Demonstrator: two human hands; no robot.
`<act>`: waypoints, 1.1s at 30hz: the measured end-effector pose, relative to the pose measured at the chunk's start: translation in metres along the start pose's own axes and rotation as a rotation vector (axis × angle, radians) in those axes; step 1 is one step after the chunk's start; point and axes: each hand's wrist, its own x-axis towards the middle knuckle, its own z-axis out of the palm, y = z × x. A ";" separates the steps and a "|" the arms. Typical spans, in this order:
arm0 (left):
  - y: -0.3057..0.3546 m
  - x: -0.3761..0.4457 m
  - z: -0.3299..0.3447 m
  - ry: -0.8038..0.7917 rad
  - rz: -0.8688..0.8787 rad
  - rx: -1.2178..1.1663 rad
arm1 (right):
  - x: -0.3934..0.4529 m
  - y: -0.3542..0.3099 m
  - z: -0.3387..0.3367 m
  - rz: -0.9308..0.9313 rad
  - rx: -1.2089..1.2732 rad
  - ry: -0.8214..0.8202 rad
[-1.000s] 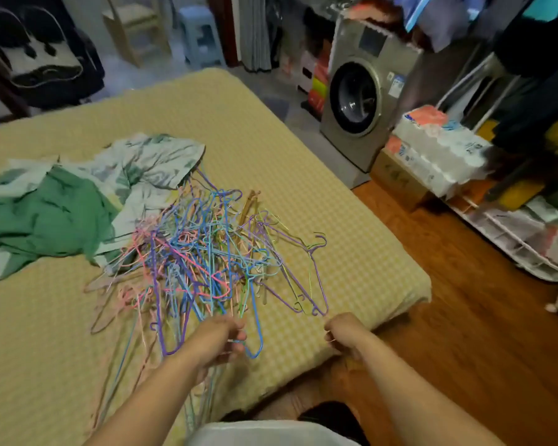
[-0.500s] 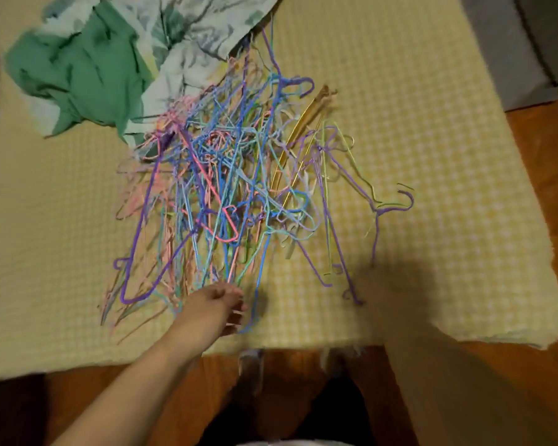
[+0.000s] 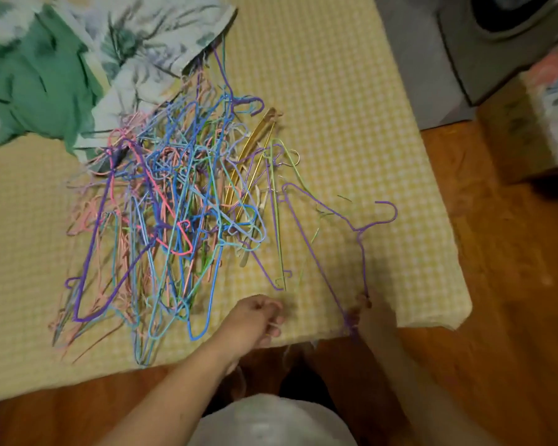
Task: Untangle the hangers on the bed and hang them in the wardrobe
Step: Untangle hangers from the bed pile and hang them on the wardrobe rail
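Untangling step. Right hand (image 3: 363, 312) fingers pinch the thin purple wire hanger (image 3: 322, 239), just beside the tangled multicoloured hanger pile (image 3: 168, 214) on the yellow checked bed (image 3: 351, 107). Left hand (image 3: 255, 320) is curled; its contents are unclear. Next: lift it free.

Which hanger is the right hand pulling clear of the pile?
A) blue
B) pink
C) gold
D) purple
D: the right hand grips the bottom corner of the purple hanger, which lies off to the right of the pile on the bed; the gold, pink and blue ones sit in the tangle.
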 end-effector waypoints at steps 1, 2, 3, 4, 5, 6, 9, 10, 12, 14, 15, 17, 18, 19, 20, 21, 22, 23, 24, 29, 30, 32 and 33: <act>0.007 -0.004 0.008 -0.036 0.017 0.018 | -0.013 -0.014 -0.014 0.031 0.130 -0.004; 0.012 -0.004 0.013 -0.066 0.025 0.035 | -0.020 -0.024 -0.023 0.040 0.242 -0.025; 0.019 -0.004 0.019 -0.095 0.038 0.047 | -0.028 -0.037 -0.030 0.025 0.343 -0.049; 0.029 -0.006 0.025 -0.122 0.054 0.050 | -0.034 -0.052 -0.034 -0.005 0.392 -0.077; 0.040 -0.006 0.028 -0.137 0.073 0.027 | -0.042 -0.067 -0.034 -0.068 0.403 -0.108; 0.054 -0.007 0.030 -0.135 0.102 -0.004 | -0.048 -0.081 -0.031 -0.145 0.405 -0.151; 0.091 -0.009 0.026 -0.141 0.229 -0.075 | -0.069 -0.119 -0.004 -0.442 0.264 -0.244; 0.098 -0.008 0.023 -0.134 0.270 -0.070 | -0.077 -0.127 0.006 -0.556 0.147 -0.263; 0.101 -0.005 0.012 -0.013 0.345 0.017 | -0.084 -0.135 0.029 -0.781 -0.069 -0.331; 0.092 -0.003 -0.007 0.201 0.413 0.107 | -0.090 -0.135 0.047 -0.896 -0.069 -0.454; 0.083 -0.002 -0.019 0.294 0.432 0.106 | -0.088 -0.129 0.055 -0.882 -0.020 -0.493; 0.061 -0.005 -0.043 0.446 0.424 0.069 | -0.069 -0.106 0.072 -0.729 0.042 -0.398; 0.049 -0.008 -0.052 0.504 0.405 0.053 | -0.050 -0.089 0.081 -0.602 0.034 -0.301; 0.037 -0.012 -0.061 0.542 0.397 0.039 | -0.029 -0.073 0.085 -0.456 -0.044 -0.210; 0.024 -0.012 -0.070 0.568 0.399 0.024 | -0.009 -0.059 0.090 -0.320 -0.154 -0.155; 0.011 -0.014 -0.080 0.602 0.402 0.010 | 0.008 -0.047 0.097 -0.213 -0.272 -0.135; 0.002 -0.015 -0.088 0.634 0.416 -0.002 | 0.024 -0.037 0.102 -0.144 -0.350 -0.139; -0.005 -0.016 -0.096 0.671 0.412 -0.004 | 0.034 -0.035 0.106 -0.105 -0.391 -0.176; -0.013 -0.016 -0.105 0.710 0.408 -0.015 | 0.044 -0.032 0.115 -0.093 -0.420 -0.205; -0.034 -0.026 -0.136 0.810 0.392 -0.019 | 0.072 -0.028 0.155 -0.158 -0.676 -0.134; -0.036 -0.030 -0.140 0.805 0.390 -0.019 | 0.072 -0.029 0.155 -0.152 -0.647 -0.136; -0.039 -0.035 -0.141 0.782 0.379 -0.046 | 0.067 -0.029 0.143 -0.067 -0.490 -0.135; -0.039 -0.040 -0.140 0.759 0.376 -0.074 | 0.061 -0.029 0.135 -0.028 -0.414 -0.155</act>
